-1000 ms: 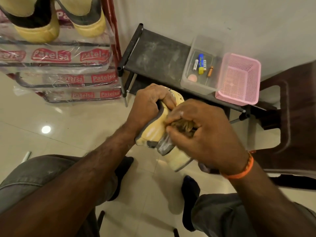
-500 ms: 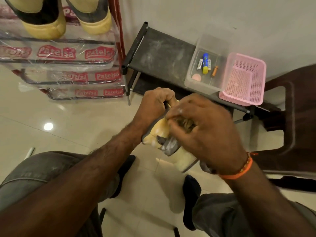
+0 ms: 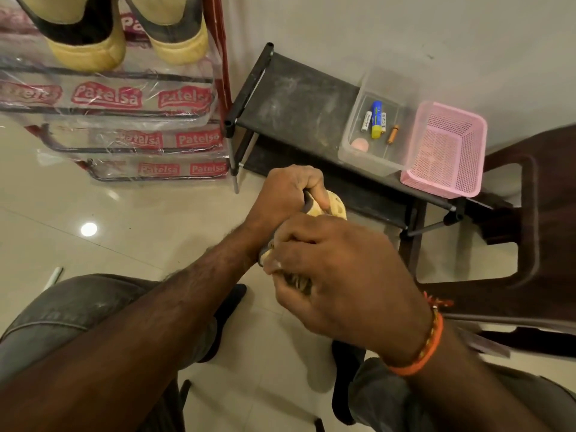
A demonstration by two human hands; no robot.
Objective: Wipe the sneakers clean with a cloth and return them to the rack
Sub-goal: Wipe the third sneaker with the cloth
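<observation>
My left hand (image 3: 285, 194) grips a yellow sneaker (image 3: 335, 207) with grey trim, held above the floor in front of my knees; only its sole end shows past the fingers. My right hand (image 3: 336, 275) covers most of the shoe and pinches a brownish cloth (image 3: 296, 283) against it. Two more yellow and dark sneakers (image 3: 93, 35) stand on the top shelf of the plastic-wrapped red rack (image 3: 118, 101) at the upper left.
A low black shelf (image 3: 296, 104) against the wall carries a clear box (image 3: 374, 129) with batteries and a pink basket (image 3: 445, 151). A dark brown chair (image 3: 530, 232) stands to the right. My knees and dark-socked feet rest on the glossy tiled floor (image 3: 109, 229).
My right hand with the cloth has slid down and toward me along the sneaker, now hiding most of it. The left hand keeps its hold; the view has shifted slightly.
</observation>
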